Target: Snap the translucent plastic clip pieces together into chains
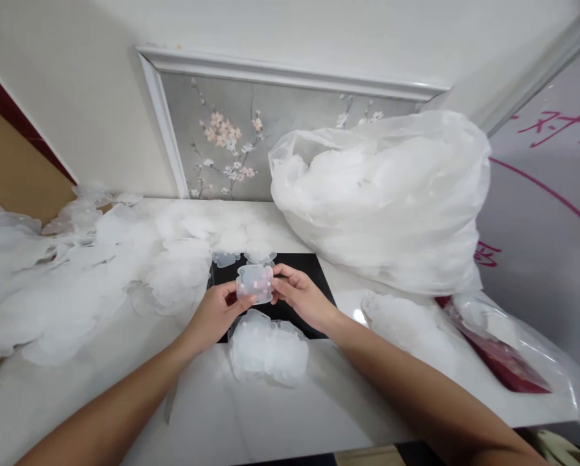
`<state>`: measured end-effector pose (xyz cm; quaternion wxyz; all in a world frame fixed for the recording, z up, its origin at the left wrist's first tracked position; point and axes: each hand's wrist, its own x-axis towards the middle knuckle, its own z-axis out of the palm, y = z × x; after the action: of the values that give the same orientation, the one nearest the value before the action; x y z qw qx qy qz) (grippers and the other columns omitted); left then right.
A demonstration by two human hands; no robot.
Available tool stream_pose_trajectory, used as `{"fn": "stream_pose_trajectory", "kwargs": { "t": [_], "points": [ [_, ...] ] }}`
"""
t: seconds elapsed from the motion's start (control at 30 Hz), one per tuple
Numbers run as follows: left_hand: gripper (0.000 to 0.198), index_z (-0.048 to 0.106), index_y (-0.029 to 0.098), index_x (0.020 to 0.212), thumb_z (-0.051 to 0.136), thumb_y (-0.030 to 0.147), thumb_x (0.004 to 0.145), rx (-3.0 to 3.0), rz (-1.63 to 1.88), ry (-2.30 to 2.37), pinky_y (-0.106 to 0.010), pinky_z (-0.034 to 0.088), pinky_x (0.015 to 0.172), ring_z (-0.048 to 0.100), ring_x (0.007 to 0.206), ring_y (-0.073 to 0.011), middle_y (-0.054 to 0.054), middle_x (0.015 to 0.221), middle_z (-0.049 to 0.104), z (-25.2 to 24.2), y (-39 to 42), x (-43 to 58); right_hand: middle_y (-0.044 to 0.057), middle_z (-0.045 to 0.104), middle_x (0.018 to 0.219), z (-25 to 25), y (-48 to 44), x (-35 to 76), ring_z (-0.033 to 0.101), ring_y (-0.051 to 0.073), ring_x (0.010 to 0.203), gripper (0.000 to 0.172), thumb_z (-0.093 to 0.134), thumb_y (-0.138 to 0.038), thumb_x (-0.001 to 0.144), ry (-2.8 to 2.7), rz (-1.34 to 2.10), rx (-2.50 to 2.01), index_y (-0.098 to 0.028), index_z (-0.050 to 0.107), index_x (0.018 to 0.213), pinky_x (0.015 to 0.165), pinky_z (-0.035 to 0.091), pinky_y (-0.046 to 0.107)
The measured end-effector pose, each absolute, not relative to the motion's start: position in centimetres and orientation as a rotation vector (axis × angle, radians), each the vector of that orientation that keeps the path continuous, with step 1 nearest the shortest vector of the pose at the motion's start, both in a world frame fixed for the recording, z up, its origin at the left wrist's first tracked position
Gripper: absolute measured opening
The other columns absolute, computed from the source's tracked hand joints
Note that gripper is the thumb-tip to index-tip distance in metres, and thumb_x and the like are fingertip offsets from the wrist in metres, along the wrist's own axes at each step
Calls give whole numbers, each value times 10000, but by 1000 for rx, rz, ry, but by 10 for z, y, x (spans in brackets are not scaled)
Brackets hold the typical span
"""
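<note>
Thin, translucent piece, rounded corners, near the centre of the frame, raised over a black mat. Your left hand pinches its lower left, thumb on the near face, the other fingers mostly hidden behind. Your right hand has thumb and fingertips closed on its right edge. Small pale and pinkish marks show on the face; too blurred to tell whether print or fingertips seen through.

Handling, judged: very light, thin plastic, flexible but springy, likely slick, and apt to cling to its neighbours. Take it by opposite edges, as you have it, with light pressure; a hard squeeze could bow or crease it.

Just below your hands, a stack of similar pieces overlaps the mat's lower edge. Above, a few loose pieces lie at its upper edge. Left of frame: a wide, spread pile on the white table. Upper right: a large, full translucent bag. Below the bag, a smaller heap; at lower right, a red item partly under clear plastic.
</note>
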<state>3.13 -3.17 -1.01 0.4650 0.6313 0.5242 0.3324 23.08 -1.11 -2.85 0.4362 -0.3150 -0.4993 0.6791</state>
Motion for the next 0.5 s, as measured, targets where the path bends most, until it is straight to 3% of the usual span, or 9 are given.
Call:
{"fn": "stream_pose_trajectory", "kwargs": {
  "t": [0.17,0.37,0.5],
  "points": [
    [327,623,184,710,614,497,804,1410,800,1186,-247,381,510,489,514,-116,6,619,608,-6,-35,32,-21,622,727,-27,-15,225,538,114,629,286,735,-457,765,-1224,1677,-797,-217,617,866,662,463,274],
    [141,693,180,773,654,312,801,1331,727,1024,-251,465,576,582,583,-120,-22,713,692,-3,-29,22,-20,630,736,-26,-12,225,548,105,629,271,777,-413,729,-1095,1732,-776,-213,631,840,644,458,252],
    [106,758,198,773,725,297,757,1330,206,760,-311,537,574,682,592,-196,-72,717,750,23,-28,-9,-34,611,691,-15,-18,237,557,101,590,284,792,-405,716,-1161,1893,-683,-209,622,829,613,464,246]
  ]
}}
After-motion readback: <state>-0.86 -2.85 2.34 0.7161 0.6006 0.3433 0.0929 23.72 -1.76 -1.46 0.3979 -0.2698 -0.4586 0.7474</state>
